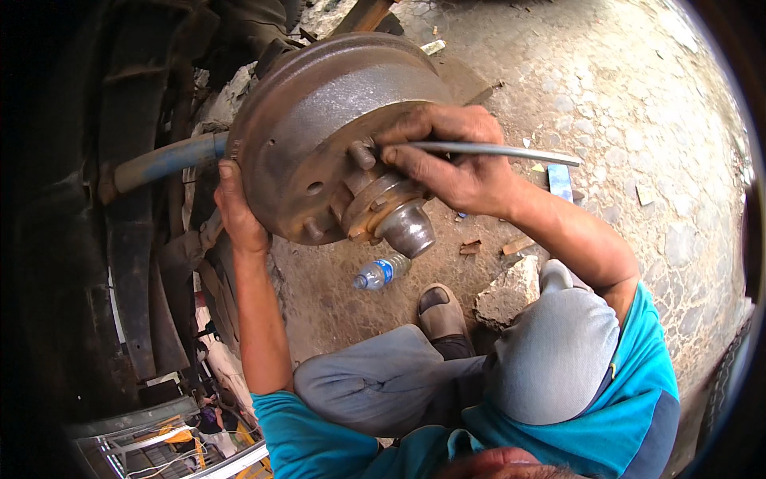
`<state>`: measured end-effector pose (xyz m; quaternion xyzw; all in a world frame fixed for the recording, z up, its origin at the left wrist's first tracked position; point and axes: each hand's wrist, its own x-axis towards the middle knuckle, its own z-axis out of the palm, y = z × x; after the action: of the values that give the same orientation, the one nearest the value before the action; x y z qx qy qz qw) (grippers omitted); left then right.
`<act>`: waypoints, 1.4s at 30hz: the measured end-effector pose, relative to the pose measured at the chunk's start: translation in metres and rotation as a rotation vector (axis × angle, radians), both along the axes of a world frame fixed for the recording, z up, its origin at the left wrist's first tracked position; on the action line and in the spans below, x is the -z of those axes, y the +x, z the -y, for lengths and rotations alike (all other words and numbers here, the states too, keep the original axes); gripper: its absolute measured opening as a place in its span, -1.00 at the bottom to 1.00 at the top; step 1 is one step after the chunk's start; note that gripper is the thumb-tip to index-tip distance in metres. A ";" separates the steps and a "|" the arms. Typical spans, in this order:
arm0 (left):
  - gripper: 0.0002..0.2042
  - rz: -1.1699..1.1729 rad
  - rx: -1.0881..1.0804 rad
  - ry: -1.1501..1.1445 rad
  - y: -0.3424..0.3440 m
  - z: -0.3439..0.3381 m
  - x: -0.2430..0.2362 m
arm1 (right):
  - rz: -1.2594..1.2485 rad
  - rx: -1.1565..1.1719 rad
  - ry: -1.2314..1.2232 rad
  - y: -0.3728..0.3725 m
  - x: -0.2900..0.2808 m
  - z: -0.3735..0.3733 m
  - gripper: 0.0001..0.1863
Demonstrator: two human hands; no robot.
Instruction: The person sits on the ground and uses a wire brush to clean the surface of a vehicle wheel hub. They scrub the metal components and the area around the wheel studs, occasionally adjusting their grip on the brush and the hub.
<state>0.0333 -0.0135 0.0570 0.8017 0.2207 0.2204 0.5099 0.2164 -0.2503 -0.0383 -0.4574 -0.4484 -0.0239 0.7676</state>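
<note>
A rusty brake drum (343, 92) fills the upper middle, its studded face turned toward me. My left hand (242, 211) grips the drum's left edge, with the thumb on the outer side and the other fingers hidden behind. In my right hand (463, 164) a slim grey metal rod (531, 150) is pinched between thumb and fingers. Its far end points right; the near end disappears under my fingers beside a threaded wheel stud (362, 155). Just below that hand, a shiny hub cap (407, 227) sticks out from the drum's centre.
A blue tube (167, 162) runs into the drum from the left, by dark vehicle parts. On the ground lie a plastic bottle (383, 271), a broken stone (511, 295) and a blue piece (560, 184). A metal-framed tray (136, 427) of clutter stands at lower left.
</note>
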 end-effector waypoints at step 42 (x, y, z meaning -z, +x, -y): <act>-0.32 0.067 -0.057 0.082 0.006 0.006 -0.002 | 0.166 -0.034 -0.079 0.009 -0.006 0.004 -0.85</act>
<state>0.0397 -0.0190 0.0590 0.8074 0.2171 0.2704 0.4774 0.2256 -0.2542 -0.0326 -0.4761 -0.5186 -0.0309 0.7095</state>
